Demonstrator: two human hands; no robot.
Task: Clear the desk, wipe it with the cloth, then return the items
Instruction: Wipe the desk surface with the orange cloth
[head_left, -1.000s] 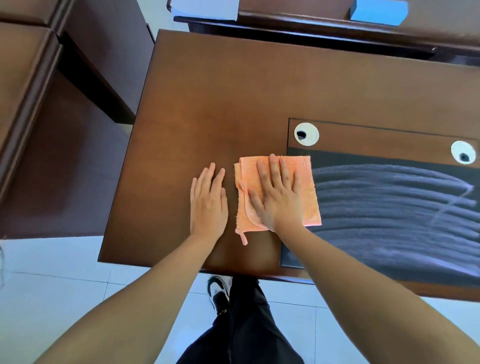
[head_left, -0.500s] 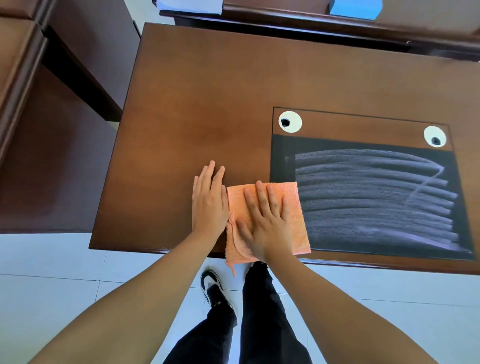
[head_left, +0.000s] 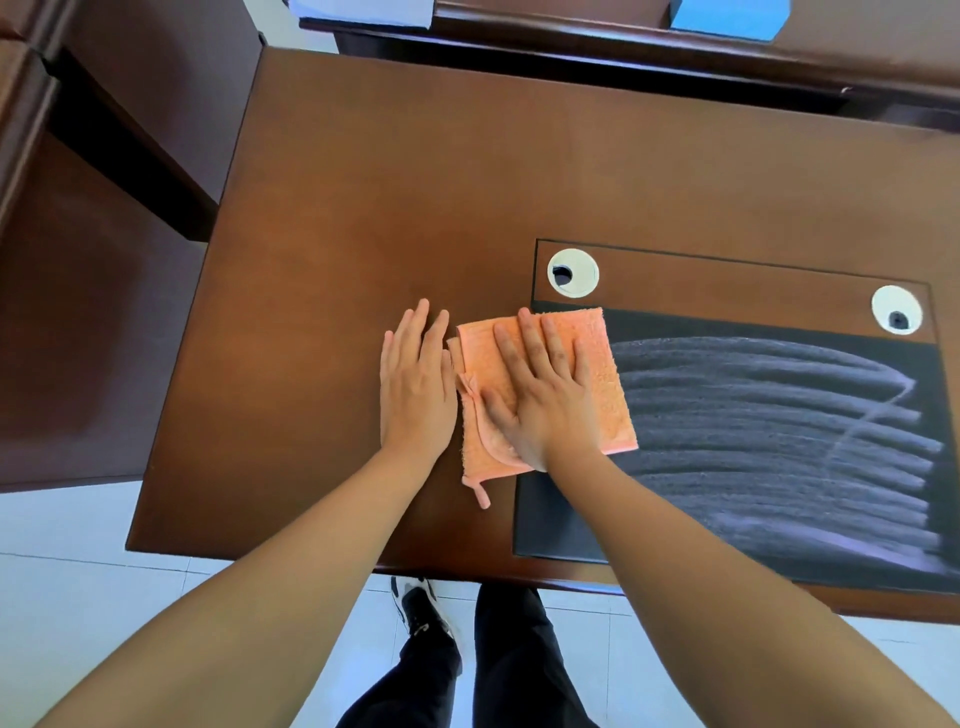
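cloth (head_left: 605, 379): orange | desk (head_left: 415, 197): brown | mat (head_left: 779, 441): black, pale streaks

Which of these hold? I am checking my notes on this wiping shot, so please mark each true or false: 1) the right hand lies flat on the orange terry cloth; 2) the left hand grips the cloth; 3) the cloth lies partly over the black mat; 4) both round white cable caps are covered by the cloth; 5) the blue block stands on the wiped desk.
1) True: the right hand presses flat on the orange terry cloth.
2) False: the left hand rests flat on the brown wooden desk beside the cloth.
3) True: its right part overlaps the black mat.
4) False: both round white cable caps lie bare.
5) False: the blue block sits on the desk behind.
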